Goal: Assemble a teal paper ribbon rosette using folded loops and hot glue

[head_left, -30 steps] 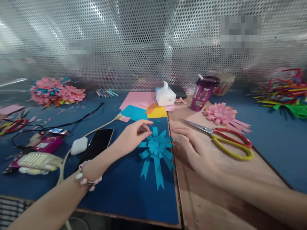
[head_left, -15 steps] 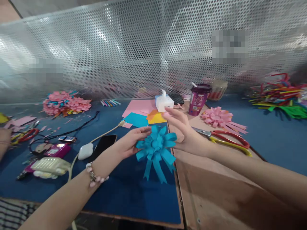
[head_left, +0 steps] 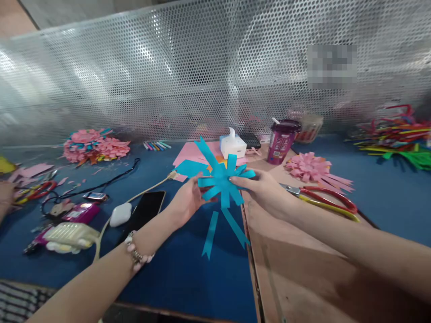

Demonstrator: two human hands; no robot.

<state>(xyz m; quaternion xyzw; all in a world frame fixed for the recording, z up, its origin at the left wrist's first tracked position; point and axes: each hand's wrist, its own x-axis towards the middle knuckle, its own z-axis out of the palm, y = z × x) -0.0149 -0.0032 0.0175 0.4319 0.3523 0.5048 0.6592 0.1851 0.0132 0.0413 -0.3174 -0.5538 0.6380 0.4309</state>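
A blue paper flower [head_left: 220, 181] with long ribbon-like strips is held up above the blue mat [head_left: 182, 273], its back turned towards me. My left hand [head_left: 186, 202] grips it from the left, fingers closed behind the petals. My right hand [head_left: 261, 188] pinches it from the right, thumb and fingers on the middle. Two strips hang down below the flower.
Red and yellow scissors [head_left: 323, 202] and a pink paper flower [head_left: 308, 167] lie on the wooden board at right. A purple cup [head_left: 282, 140], a white tissue box [head_left: 233, 144] and coloured paper sheets [head_left: 193, 154] stand behind. A phone [head_left: 144, 207], cables and gadgets lie left. A perforated metal screen closes the back.
The blue flower was lifted off the mat by both hands and turned over, so its back faces me. My right hand closed onto it.
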